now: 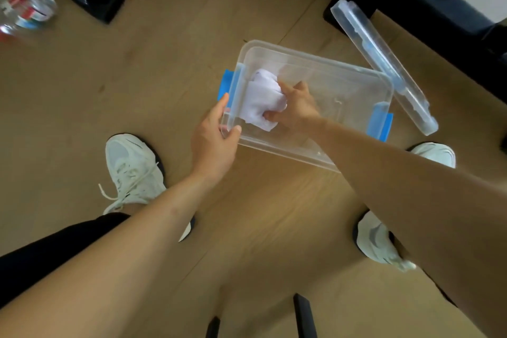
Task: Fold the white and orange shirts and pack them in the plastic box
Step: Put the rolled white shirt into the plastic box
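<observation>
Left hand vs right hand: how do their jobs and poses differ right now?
The left hand is outside the plastic box, its grip on the near left corner of the rim; the right hand reaches inside. The left hand touches only plastic; the right hand is closed on the bunched white shirt, pressing it toward the box's left end. Both arms are bare and come in from the near side.

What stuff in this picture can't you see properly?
- Orange shirt: nowhere in the head view.
- Bottle label: blurred, cut by the left edge.
- White shirt: right hand covers part, so its fold is unclear.
- Right shoe: partly behind the right arm.
</observation>
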The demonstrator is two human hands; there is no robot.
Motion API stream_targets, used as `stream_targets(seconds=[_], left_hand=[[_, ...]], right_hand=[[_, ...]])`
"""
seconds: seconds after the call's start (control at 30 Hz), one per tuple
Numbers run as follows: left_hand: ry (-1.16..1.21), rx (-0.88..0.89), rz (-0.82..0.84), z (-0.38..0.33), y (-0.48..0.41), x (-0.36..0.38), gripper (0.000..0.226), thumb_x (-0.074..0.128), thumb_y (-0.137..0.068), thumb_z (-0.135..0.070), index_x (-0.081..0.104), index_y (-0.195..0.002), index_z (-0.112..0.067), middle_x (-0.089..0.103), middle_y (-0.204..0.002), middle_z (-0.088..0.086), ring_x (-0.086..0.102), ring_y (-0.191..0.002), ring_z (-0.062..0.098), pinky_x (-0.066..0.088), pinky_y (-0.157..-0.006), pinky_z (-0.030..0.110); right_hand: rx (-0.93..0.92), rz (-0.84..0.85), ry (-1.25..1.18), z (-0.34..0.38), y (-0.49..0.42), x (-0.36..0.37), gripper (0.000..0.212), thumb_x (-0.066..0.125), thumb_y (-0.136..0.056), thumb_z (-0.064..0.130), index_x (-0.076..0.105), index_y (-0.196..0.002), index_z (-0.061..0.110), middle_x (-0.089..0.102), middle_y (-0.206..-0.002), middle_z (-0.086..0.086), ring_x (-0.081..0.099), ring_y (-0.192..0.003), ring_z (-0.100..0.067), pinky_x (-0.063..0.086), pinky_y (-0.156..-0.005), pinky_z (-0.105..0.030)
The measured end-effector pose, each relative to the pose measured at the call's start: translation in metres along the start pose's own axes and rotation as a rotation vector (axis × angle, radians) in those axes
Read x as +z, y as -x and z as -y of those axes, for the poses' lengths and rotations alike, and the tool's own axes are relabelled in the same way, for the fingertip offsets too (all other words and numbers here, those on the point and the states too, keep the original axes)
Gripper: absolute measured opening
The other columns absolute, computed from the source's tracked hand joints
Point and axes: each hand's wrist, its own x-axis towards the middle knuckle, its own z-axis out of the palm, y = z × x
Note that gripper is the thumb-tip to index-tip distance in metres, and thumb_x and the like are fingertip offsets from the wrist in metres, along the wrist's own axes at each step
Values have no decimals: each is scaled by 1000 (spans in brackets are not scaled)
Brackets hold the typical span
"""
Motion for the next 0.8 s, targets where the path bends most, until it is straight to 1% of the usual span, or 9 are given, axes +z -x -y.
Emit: stream_targets(seconds=[0.07,0.2,0.27,0.33,0.4,0.47,0.6,0.67,0.8], left_hand=[[-4,-15,31,1,-2,-2,65,66,-92,-15,41,-152,-26,56,-114,-12,62,-89,16,50,-83,24],[-60,-52,198,-5,-6,-18,76,70,-89,-18,34,-155,-27,53,-141,-3,64,-103,20,53,-94,37],[-104,-76,228,-16,-3,-28,78,72,-86,-19,34,-154,-26,47,-148,2,60,-116,24,49,-101,44],[-113,-84,216,-30,6,-36,75,73,-84,-20,39,-151,-25,47,-148,3,59,-119,25,49,-101,46],[-109,-80,203,-46,19,-45,66,73,-83,-21,49,-144,-24,50,-142,3,61,-114,24,51,-98,45],[-80,-77,205,-64,34,-57,50,72,-83,-19,60,-131,-22,59,-129,1,61,-106,22,51,-97,41],[14,17,209,-118,68,-84,27,70,-82,-12,67,-98,-33,71,-100,-7,70,-97,20,55,-93,40],[64,92,185,-152,86,-98,24,70,-81,-13,68,-94,-33,74,-93,-8,71,-90,15,56,-89,37],[160,251,150,-222,126,-117,23,70,-82,-18,69,-86,-40,73,-80,-23,66,-76,-3,53,-77,22]], right_hand=[[10,64,-9,0,2,-7,88,80,-71,49,35,-147,45,35,-120,2,55,-103,-22,46,-86,-32],[16,99,89,1,24,-35,96,79,-79,46,24,-156,28,42,-144,-7,49,-132,-28,42,-104,-36],[55,75,124,5,43,-56,98,80,-79,46,26,-157,22,44,-151,-8,47,-136,-28,43,-110,-40],[66,60,119,12,65,-82,88,80,-81,44,35,-153,20,51,-145,-6,52,-131,-25,45,-106,-36],[55,55,115,24,92,-109,74,78,-82,43,46,-145,21,58,-136,-4,57,-119,-21,44,-98,-29],[37,44,93,40,123,-136,65,77,-84,44,52,-139,22,60,-131,-1,58,-114,-19,44,-99,-28],[-55,-50,42,83,201,-191,60,74,-88,40,53,-140,19,63,-122,1,60,-105,-16,47,-97,-30],[-132,-155,-37,103,245,-217,52,75,-88,33,59,-135,21,67,-115,2,63,-100,-15,52,-92,-31],[-303,-525,-173,112,340,-266,25,74,-87,22,73,-112,23,71,-88,10,64,-77,0,50,-73,-10]])
